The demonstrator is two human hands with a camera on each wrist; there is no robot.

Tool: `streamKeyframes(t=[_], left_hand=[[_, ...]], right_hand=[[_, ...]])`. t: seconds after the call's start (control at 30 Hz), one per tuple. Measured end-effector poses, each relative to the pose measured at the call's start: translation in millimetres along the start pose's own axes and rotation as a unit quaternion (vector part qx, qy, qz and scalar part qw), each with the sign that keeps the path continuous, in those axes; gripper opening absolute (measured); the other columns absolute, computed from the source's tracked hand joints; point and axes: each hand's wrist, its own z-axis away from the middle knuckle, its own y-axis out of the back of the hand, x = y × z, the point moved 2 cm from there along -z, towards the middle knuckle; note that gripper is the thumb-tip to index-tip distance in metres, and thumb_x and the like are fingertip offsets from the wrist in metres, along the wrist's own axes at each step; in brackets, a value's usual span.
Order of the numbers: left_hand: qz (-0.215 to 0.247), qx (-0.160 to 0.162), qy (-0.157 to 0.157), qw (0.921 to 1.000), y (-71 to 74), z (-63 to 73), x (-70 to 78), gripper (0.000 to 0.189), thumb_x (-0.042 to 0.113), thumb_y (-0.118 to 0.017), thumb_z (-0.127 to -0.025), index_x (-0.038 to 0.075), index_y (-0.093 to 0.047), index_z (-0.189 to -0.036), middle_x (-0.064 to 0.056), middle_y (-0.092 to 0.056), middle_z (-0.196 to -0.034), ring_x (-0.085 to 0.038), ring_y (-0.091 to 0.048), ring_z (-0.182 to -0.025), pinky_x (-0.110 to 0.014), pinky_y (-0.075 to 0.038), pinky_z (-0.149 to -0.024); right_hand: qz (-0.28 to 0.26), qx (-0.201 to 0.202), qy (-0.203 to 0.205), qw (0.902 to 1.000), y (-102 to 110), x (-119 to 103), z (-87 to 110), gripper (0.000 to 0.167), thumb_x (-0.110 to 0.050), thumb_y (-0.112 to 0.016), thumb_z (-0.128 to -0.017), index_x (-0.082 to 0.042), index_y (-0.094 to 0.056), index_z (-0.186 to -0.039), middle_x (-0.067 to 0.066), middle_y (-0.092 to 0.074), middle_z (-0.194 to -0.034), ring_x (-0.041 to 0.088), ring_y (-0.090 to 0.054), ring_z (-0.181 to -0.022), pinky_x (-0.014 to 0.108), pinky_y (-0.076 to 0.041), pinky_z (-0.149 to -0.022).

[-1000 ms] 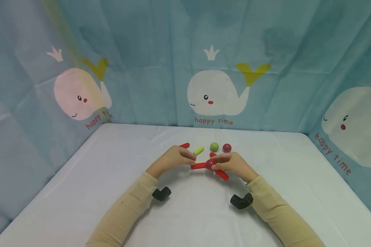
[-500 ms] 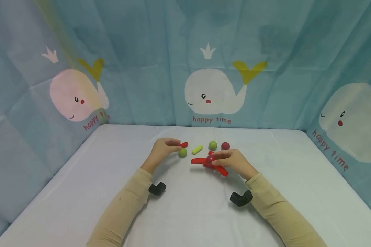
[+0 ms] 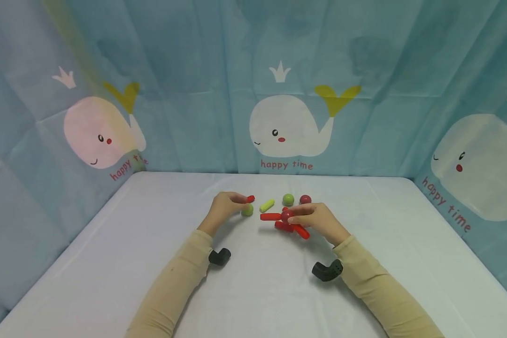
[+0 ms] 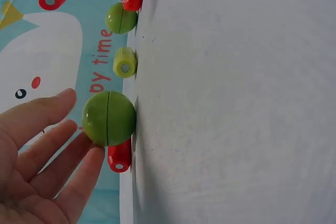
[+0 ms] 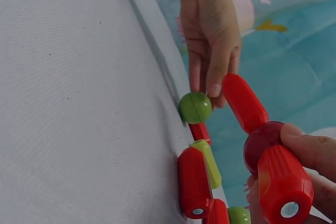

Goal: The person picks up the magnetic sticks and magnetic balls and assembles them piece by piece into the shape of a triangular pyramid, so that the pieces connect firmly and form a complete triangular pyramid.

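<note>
My right hand [image 3: 317, 219] pinches a dark red ball [image 5: 258, 142] between thumb and fingers. Two red rods stick out from this ball, one pointing left [image 5: 245, 103] and one toward the front [image 5: 286, 182]; the front one shows a round metallic disc in its end. At the left, my left hand [image 3: 225, 209] has its thumb and fingers spread, fingertips right at a green ball [image 4: 109, 119] on the table. Behind that ball a red rod [image 4: 119, 156] is partly hidden. One more red rod [image 3: 284, 226] lies on the table below the held ball.
A yellow-green rod [image 3: 267, 205] lies between the hands. Farther back are a second green ball [image 3: 288, 199] and a second dark red ball [image 3: 305, 199]. Another red rod [image 5: 216, 213] lies near them. A whale-print curtain [image 3: 194, 94] rises behind the white table [image 3: 253, 291].
My left hand has moved left, away from the red rods, to the green ball. The right hand has raised the held ball and two rods slightly, and a red rod now shows below.
</note>
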Motion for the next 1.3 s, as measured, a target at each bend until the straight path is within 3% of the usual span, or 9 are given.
streamKeyframes(t=[0.2,0.43,0.63,0.8,1.07,1.3], left_hand=[[-0.032,-0.003,0.006,0.9995,-2.9,0.7,2.7,0.022,0.021,-0.08,-0.082,0.015,-0.078,-0.104,-0.005,-0.071,-0.116,-0.025,-0.057,-0.116,-0.042,-0.049,-0.101],[-0.07,-0.028,0.006,0.9971,-6.9,2.3,5.0,0.019,0.021,-0.081,-0.081,0.018,-0.077,-0.1,-0.003,-0.07,-0.112,-0.024,-0.057,-0.11,-0.042,-0.05,-0.097],[-0.074,-0.069,-0.006,0.9948,-10.3,6.0,6.2,0.022,0.02,-0.082,-0.081,0.017,-0.076,-0.102,-0.003,-0.071,-0.111,-0.02,-0.061,-0.098,-0.035,-0.053,-0.09],[-0.076,-0.081,0.004,0.9938,-8.8,10.2,6.4,0.024,0.019,-0.081,-0.08,0.019,-0.076,-0.104,-0.002,-0.07,-0.114,-0.016,-0.064,-0.086,-0.029,-0.054,-0.082],[-0.122,-0.11,-0.035,0.9858,-8.9,16.4,7.3,0.027,0.019,-0.079,-0.083,0.018,-0.077,-0.109,-0.002,-0.072,-0.111,-0.018,-0.06,-0.099,-0.034,-0.052,-0.09],[-0.137,-0.145,-0.045,0.979,-9.2,17.8,7.2,0.03,0.018,-0.077,-0.085,0.017,-0.073,-0.115,-0.001,-0.069,-0.11,-0.019,-0.059,-0.1,-0.032,-0.053,-0.086]], right_hand=[[0.006,0.007,-0.001,1.0,0.1,1.1,-0.2,0.045,-0.035,-0.075,-0.087,-0.015,-0.068,-0.127,0.012,-0.065,-0.129,0.026,-0.058,-0.113,0.042,-0.053,-0.092],[0.001,0.004,0.001,1.0,0.9,2.4,-0.2,0.046,-0.035,-0.075,-0.087,-0.014,-0.068,-0.127,0.012,-0.066,-0.129,0.026,-0.058,-0.114,0.04,-0.054,-0.091],[0.005,0.003,-0.006,1.0,2.6,2.9,1.4,0.045,-0.034,-0.074,-0.088,-0.014,-0.068,-0.128,0.01,-0.067,-0.128,0.026,-0.06,-0.112,0.041,-0.052,-0.093],[0.007,0.003,-0.005,1.0,2.3,2.4,0.6,0.047,-0.036,-0.074,-0.088,-0.014,-0.068,-0.128,0.01,-0.067,-0.128,0.026,-0.057,-0.114,0.041,-0.051,-0.092],[0.005,0.006,-0.002,1.0,2.6,4.0,0.4,0.046,-0.034,-0.074,-0.088,-0.012,-0.068,-0.128,0.011,-0.069,-0.125,0.025,-0.058,-0.113,0.04,-0.052,-0.091],[0.008,0.004,-0.002,1.0,2.6,3.2,-0.5,0.046,-0.034,-0.074,-0.088,-0.012,-0.068,-0.128,0.011,-0.068,-0.126,0.026,-0.057,-0.112,0.038,-0.052,-0.089]])
